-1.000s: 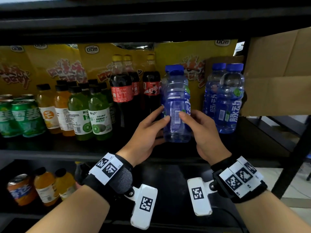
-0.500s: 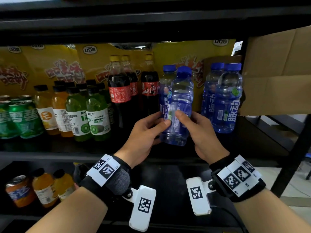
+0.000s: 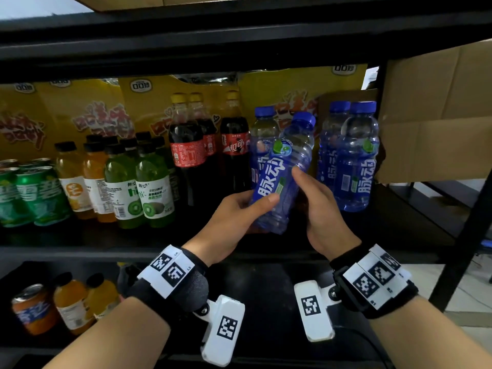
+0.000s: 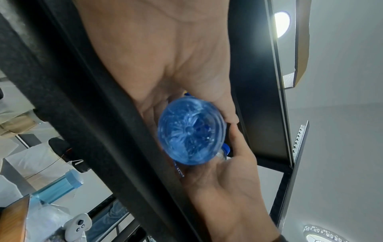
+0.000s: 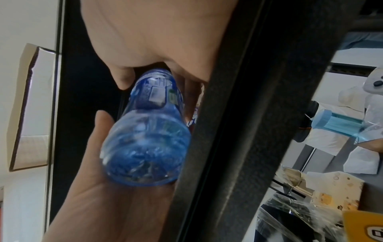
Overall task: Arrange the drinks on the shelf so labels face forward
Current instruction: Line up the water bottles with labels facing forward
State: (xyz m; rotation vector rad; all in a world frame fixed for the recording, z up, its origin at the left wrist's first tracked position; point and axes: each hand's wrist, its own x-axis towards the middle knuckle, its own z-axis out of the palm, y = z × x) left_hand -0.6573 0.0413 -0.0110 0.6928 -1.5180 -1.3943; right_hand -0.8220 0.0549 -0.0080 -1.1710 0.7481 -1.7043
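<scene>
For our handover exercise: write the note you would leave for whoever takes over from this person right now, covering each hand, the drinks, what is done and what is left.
Left hand: grips the lower part of the tilted blue bottle.
Right hand: holds the same bottle from the right side.
The bottle is lifted off the shelf, leaning right, its label now toward the viewer.
Done: the two blue bottles at right and the green bottles show labels forward.
Left: stand the held bottle upright beside the blue one behind it, then check the cola bottles, whose front one shows small print.

The bottle [image 3: 282, 177] between both hands has been lifted, tilted right and turned, its label now facing forward.
</scene>
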